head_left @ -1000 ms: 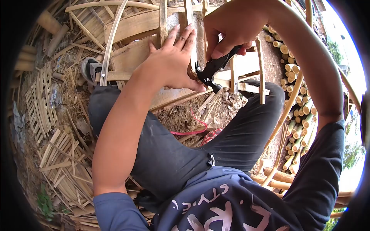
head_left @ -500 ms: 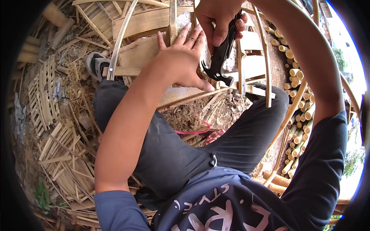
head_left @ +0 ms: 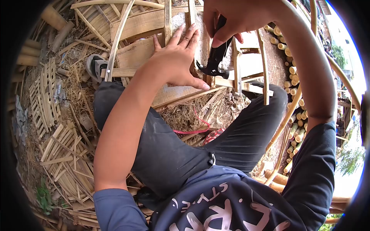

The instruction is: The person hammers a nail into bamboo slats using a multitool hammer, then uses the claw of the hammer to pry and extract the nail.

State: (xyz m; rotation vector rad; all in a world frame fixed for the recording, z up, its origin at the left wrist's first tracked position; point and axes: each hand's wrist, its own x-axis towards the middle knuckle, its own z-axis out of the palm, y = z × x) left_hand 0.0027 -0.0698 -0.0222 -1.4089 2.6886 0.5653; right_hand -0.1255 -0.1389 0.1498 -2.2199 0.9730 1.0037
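My left hand [head_left: 173,61] lies with its fingers spread on the wood and bamboo frame [head_left: 138,52], its thumb pointing right along the front edge. My right hand [head_left: 235,19] is wrapped round the handle of a black claw hammer [head_left: 216,57]. The hammer's head hangs low, just right of my left hand and above the front corner of the frame. Upright bamboo strips [head_left: 237,65] stand to the right of the hammer. No nail can be made out near the hammer head.
Cut bamboo poles [head_left: 295,81] are stacked at the right. Woven bamboo pieces [head_left: 46,100] and loose strips [head_left: 65,158] cover the ground at the left. A pink ribbon [head_left: 192,132] lies between my legs. A shoe [head_left: 96,67] sits beside the frame.
The hammer went right and turned more upright, then came back slightly left, in my right hand's grip. My left hand stays spread on the frame; the whole view has shifted a little.
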